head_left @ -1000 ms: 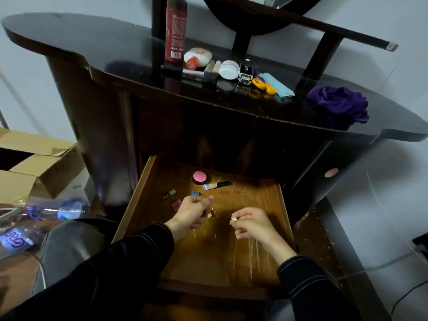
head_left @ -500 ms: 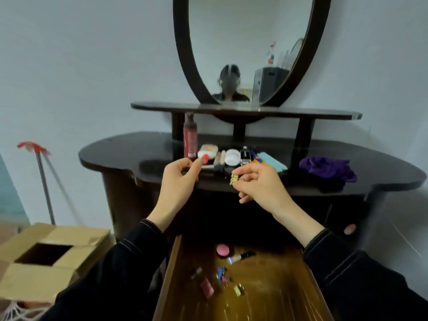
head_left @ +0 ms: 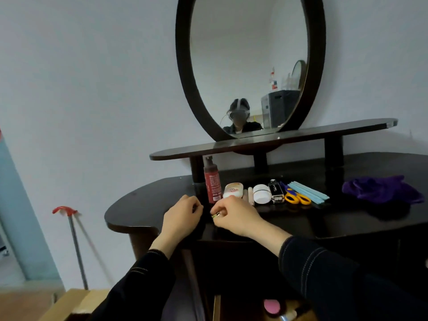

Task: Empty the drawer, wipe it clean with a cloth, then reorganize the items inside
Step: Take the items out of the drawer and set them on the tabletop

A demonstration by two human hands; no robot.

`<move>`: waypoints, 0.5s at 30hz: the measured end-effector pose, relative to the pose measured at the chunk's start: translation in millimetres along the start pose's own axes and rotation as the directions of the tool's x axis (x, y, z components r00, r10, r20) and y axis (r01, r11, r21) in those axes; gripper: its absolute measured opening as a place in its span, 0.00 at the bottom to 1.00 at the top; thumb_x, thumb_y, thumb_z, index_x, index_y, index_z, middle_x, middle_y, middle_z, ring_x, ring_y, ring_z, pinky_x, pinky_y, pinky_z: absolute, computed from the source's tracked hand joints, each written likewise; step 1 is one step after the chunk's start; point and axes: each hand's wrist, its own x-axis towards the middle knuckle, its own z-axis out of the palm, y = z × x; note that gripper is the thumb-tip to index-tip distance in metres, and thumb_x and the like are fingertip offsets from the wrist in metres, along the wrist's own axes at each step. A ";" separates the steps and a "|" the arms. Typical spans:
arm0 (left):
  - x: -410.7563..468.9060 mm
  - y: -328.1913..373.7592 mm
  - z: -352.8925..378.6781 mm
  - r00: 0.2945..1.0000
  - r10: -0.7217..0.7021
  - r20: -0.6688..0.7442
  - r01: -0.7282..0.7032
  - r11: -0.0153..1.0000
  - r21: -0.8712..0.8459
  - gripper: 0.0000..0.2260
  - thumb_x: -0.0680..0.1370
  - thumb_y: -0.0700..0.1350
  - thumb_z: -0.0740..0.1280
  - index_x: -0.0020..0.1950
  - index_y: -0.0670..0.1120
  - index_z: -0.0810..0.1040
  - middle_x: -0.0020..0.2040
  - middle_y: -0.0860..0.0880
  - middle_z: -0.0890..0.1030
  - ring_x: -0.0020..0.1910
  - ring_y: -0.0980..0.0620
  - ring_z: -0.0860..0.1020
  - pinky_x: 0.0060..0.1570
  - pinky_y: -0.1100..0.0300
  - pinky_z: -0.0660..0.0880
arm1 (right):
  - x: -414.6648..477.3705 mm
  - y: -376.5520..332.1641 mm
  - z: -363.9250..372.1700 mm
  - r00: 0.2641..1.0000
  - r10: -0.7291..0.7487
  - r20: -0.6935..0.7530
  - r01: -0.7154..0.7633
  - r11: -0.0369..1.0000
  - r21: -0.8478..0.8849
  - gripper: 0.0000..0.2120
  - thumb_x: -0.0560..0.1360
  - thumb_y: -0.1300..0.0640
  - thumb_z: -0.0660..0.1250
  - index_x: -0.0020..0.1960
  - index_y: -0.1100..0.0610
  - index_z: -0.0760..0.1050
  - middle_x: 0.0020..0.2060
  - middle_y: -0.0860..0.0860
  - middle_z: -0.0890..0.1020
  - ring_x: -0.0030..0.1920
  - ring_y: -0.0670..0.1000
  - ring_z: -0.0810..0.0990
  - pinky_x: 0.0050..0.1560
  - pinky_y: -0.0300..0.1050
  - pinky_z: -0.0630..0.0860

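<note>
Over glossy black tabletop (head_left: 347,218); right hand (head_left: 236,216) pinches small greenish clip (head_left: 215,215)

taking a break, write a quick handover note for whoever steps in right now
Hands: the left hand hangs over the tabletop with its fingers curled; whether it holds anything is hidden. The right hand pinches a small greenish item just above the tabletop.
Done: the red bottle, white jar, scissors and blue sticks lie in a row on top, with the purple cloth bunched to their right.
Left: the open drawer holds at least a pink compact. Empty it, wipe it, refill it neatly.
</note>
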 end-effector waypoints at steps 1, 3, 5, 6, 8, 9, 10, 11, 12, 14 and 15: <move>1.3 -1.9 0.9 1.000 0.012 0.009 -0.013 1.000 0.009 0.07 0.81 0.51 0.61 0.46 0.53 0.76 0.47 0.55 0.75 0.42 0.54 0.77 0.44 0.53 0.77 | 3.8 -4.1 2.6 1.000 -0.003 0.014 0.003 1.000 -0.008 0.13 0.73 0.52 0.68 0.56 0.45 0.82 0.41 0.39 0.77 0.54 0.49 0.75 0.52 0.45 0.68; 3.5 -5.4 0.7 0.999 0.035 0.028 -0.035 0.999 0.020 0.06 0.82 0.49 0.60 0.49 0.54 0.76 0.50 0.55 0.74 0.46 0.53 0.76 0.46 0.53 0.76 | 10.4 -8.9 7.6 1.000 -0.005 0.027 0.005 1.000 -0.021 0.12 0.73 0.51 0.67 0.56 0.43 0.81 0.38 0.39 0.77 0.49 0.46 0.79 0.42 0.42 0.68; 5.4 -7.4 -0.5 0.998 0.049 0.050 -0.050 0.999 0.010 0.07 0.82 0.46 0.59 0.51 0.54 0.77 0.52 0.55 0.74 0.51 0.51 0.75 0.47 0.54 0.74 | 12.0 -11.3 9.4 1.000 -0.007 0.011 0.007 0.999 -0.035 0.13 0.74 0.52 0.66 0.58 0.42 0.79 0.37 0.39 0.77 0.47 0.46 0.80 0.39 0.42 0.69; 6.0 -8.0 -1.6 0.996 0.055 0.068 -0.054 0.998 -0.012 0.09 0.81 0.44 0.59 0.52 0.54 0.77 0.52 0.55 0.75 0.54 0.50 0.74 0.49 0.53 0.74 | 11.7 -12.1 9.4 1.000 -0.005 0.001 0.005 0.999 -0.035 0.14 0.75 0.53 0.65 0.59 0.42 0.78 0.39 0.39 0.78 0.46 0.45 0.79 0.39 0.42 0.70; 6.4 -8.6 -3.5 0.991 0.064 0.118 -0.051 0.993 -0.108 0.12 0.80 0.39 0.60 0.55 0.53 0.78 0.54 0.53 0.78 0.57 0.48 0.75 0.56 0.49 0.75 | 10.7 -11.6 8.2 1.000 -0.006 -0.016 0.006 1.000 -0.025 0.15 0.76 0.55 0.63 0.61 0.43 0.78 0.45 0.40 0.80 0.47 0.45 0.78 0.42 0.43 0.74; 6.0 -8.8 -4.6 0.988 0.067 0.139 -0.043 0.984 -0.171 0.13 0.79 0.37 0.61 0.56 0.52 0.79 0.56 0.52 0.80 0.58 0.47 0.76 0.59 0.48 0.75 | 9.9 -11.4 7.2 1.000 -0.006 -0.019 0.005 1.000 -0.015 0.16 0.76 0.56 0.63 0.61 0.43 0.78 0.48 0.40 0.81 0.48 0.46 0.79 0.44 0.44 0.75; 5.5 -8.9 -6.0 0.986 0.070 0.152 -0.033 0.972 -0.234 0.14 0.78 0.36 0.62 0.57 0.51 0.79 0.56 0.51 0.81 0.59 0.47 0.77 0.61 0.48 0.75 | 8.9 -11.0 6.2 1.000 -0.002 -0.012 0.002 1.000 -0.006 0.16 0.76 0.56 0.64 0.61 0.43 0.77 0.50 0.41 0.81 0.49 0.46 0.79 0.47 0.45 0.77; 5.0 -8.5 -7.8 0.985 0.071 0.160 -0.020 0.954 -0.298 0.16 0.76 0.34 0.63 0.58 0.50 0.80 0.56 0.50 0.82 0.59 0.48 0.77 0.63 0.48 0.75 | 8.4 -10.6 5.9 1.000 -0.001 0.001 0.001 1.000 0.000 0.17 0.75 0.56 0.65 0.62 0.43 0.77 0.50 0.41 0.82 0.50 0.45 0.79 0.49 0.45 0.78; 4.6 -7.7 -9.9 0.984 0.067 0.168 -0.002 0.932 -0.363 0.17 0.75 0.33 0.64 0.59 0.49 0.80 0.56 0.50 0.82 0.59 0.50 0.78 0.63 0.49 0.75 | 8.0 -10.5 5.7 1.000 -0.004 0.013 0.004 1.000 0.001 0.17 0.75 0.56 0.67 0.62 0.43 0.77 0.50 0.40 0.82 0.52 0.45 0.80 0.50 0.45 0.78; 3.1 -6.3 -14.6 0.980 0.037 0.195 0.067 0.862 -0.502 0.19 0.72 0.32 0.64 0.58 0.48 0.80 0.56 0.48 0.82 0.59 0.50 0.79 0.59 0.51 0.77 | 7.9 -9.8 6.2 1.000 -0.013 0.021 0.013 1.000 -0.008 0.17 0.74 0.54 0.68 0.61 0.42 0.78 0.54 0.40 0.82 0.54 0.46 0.79 0.50 0.45 0.77; 1.8 -6.3 -17.9 0.977 0.012 0.211 0.112 0.816 -0.567 0.19 0.70 0.34 0.64 0.58 0.49 0.80 0.57 0.49 0.81 0.60 0.50 0.78 0.56 0.54 0.77 | 8.2 -9.3 6.7 1.000 -0.016 0.020 0.016 1.000 -0.011 0.17 0.75 0.54 0.67 0.62 0.42 0.79 0.56 0.41 0.82 0.56 0.46 0.79 0.49 0.44 0.76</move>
